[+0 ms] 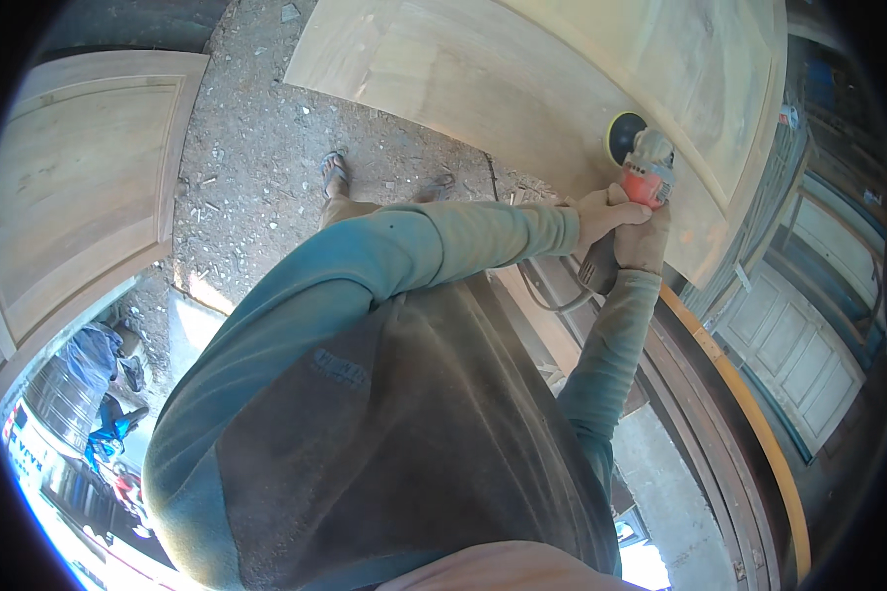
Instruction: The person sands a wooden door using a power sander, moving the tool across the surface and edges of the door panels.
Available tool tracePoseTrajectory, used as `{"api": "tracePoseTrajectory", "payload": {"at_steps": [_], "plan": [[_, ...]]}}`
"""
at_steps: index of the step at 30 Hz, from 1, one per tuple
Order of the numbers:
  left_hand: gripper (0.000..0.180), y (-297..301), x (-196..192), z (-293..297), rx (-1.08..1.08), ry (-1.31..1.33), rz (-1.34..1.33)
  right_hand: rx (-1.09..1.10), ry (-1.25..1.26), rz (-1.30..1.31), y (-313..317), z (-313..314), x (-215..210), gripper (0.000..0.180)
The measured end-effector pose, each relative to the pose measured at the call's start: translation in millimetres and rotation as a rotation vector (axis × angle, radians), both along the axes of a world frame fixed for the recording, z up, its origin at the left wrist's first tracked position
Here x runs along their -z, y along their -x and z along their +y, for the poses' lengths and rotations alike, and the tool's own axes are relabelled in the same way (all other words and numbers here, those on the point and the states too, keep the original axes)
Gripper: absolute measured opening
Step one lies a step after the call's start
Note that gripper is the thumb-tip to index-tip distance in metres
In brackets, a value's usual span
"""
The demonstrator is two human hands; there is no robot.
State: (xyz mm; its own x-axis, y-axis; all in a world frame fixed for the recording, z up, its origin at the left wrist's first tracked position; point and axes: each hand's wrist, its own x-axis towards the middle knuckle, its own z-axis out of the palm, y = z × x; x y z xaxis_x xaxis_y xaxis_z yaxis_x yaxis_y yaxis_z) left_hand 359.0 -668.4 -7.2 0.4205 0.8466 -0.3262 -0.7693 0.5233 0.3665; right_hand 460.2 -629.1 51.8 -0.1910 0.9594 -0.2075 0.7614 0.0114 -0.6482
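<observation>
Both hands are closed around an angle grinder (pixel 648 182) with a red and grey body. A round sanding disc (pixel 624 138), dark with a yellow rim, is fitted at its head and stands tilted against the wooden door (pixel 443 74). My left hand (pixel 601 215) reaches across from the left and wraps the body's near side. My right hand (pixel 645 239) grips the body from below, just right of the left one. Their fingers are partly hidden. The dark rear handle and a grey cord (pixel 559 307) trail beneath my hands. Pale raised panels and a curved moulding show on the door.
Another wooden door (pixel 89 167) stands at the left. Wood scraps litter the dusty floor (pixel 251 148), where my sandalled foot (pixel 334 169) shows. Long boards (pixel 724 364) run along the right, beside a white panelled door (pixel 793 345) and stacked frames. Bags (pixel 94 355) lie lower left.
</observation>
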Motion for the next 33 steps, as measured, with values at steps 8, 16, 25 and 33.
{"api": "tracePoseTrajectory", "payload": {"at_steps": [8, 16, 25, 33], "plan": [[0.047, 84.7, -0.7, -74.3, -0.232, -0.123, -0.038, -0.198, -0.058, -0.148, 92.9, -55.4, -3.9, 0.065], [0.052, -22.8, 9.9, -14.3, 0.067, -0.082, -0.067, 0.127, -0.027, -0.108, -31.8, -25.2, 8.6, 0.044], [0.069, -37.5, -7.1, -29.6, 0.332, -0.185, 0.198, 0.128, -0.070, 0.052, -103.3, -51.6, 38.9, 0.056], [0.047, -55.0, -9.9, -42.9, 0.386, -0.121, 0.329, 0.237, 0.012, 0.118, -89.4, -72.3, 7.3, 0.058]]}}
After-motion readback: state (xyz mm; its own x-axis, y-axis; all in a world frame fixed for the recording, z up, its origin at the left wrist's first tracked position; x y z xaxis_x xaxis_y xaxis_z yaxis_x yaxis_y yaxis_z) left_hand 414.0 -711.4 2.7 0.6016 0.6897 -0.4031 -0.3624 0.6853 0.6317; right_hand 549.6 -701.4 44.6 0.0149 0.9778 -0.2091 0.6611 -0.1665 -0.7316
